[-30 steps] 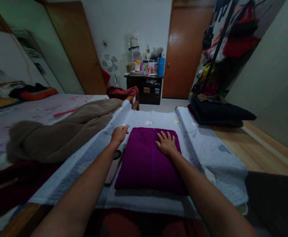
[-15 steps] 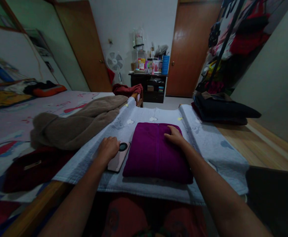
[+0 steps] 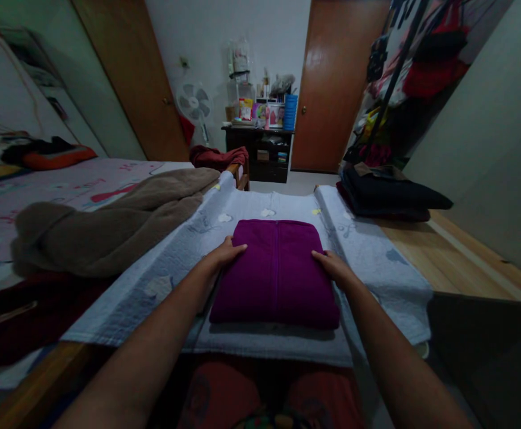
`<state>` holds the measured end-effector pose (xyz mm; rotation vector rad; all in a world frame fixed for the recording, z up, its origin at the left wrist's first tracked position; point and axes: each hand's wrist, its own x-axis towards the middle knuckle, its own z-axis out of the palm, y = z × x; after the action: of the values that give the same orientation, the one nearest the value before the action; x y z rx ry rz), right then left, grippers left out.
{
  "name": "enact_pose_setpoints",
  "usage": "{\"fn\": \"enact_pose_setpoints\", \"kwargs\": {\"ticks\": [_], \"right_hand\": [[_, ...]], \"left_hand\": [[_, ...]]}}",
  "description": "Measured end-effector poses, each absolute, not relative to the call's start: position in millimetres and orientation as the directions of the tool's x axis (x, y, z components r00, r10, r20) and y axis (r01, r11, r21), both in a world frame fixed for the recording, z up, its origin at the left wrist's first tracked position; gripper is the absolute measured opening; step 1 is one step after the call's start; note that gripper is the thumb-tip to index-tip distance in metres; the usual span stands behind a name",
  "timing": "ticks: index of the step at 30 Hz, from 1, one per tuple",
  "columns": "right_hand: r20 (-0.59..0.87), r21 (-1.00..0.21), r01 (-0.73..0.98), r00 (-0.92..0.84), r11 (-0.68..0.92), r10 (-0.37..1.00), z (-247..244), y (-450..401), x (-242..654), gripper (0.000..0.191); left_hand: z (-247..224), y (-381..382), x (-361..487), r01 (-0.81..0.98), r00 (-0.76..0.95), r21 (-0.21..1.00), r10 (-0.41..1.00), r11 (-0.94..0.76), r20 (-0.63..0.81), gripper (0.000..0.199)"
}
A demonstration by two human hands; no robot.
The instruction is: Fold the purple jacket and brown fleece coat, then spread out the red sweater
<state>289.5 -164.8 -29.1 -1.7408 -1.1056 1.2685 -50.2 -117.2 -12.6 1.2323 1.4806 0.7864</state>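
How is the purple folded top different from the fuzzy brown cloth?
The purple folded top is a neat block; the fuzzy brown cloth lies long and loose. The left hand and right hand touch the top, not the cloth. Both look like soft fabric.

Your left hand (image 3: 225,254) and right hand (image 3: 337,269) held the folded purple garment (image 3: 258,277) by opposite sides; it lay on a pale-blue patterned cloth (image 3: 289,207).
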Motion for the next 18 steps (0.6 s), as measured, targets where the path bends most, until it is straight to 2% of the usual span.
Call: {"fn": "enact_pose_setpoints", "kwargs": {"ticks": [3,6,10,13,18], "right_hand": [[-0.458,-0.887,0.041,0.044,-0.460,0.888,-25,-167,284,0.036],[-0.506,-0.857,-0.107,-0.011,-0.504,0.862,-20,-165,281,0.026],[-0.591,-0.779,-0.228,-0.046,-0.585,0.805,-13,-161,279,0.025],[-0.598,-0.742,-0.298,-0.112,-0.601,0.794,-10,-158,280,0.030],[-0.553,-0.750,-0.344,-0.142,-0.565,0.821,-11,-156,279,0.028]], "left_hand": [[-15,-115,-47,0.212,-0.012,0.913,0.935,0.350,-0.355,0.074],[-13,-110,-45,0.147,0.039,0.896,0.903,0.418,-0.428,0.055],[-6,-102,-43,0.137,0.103,0.876,0.873,0.463,-0.477,0.031],[1,-97,-42,0.128,0.183,0.855,0.836,0.502,-0.518,0.026],[9,-95,-41,0.056,0.305,0.846,0.797,0.531,-0.521,0.027]]}}
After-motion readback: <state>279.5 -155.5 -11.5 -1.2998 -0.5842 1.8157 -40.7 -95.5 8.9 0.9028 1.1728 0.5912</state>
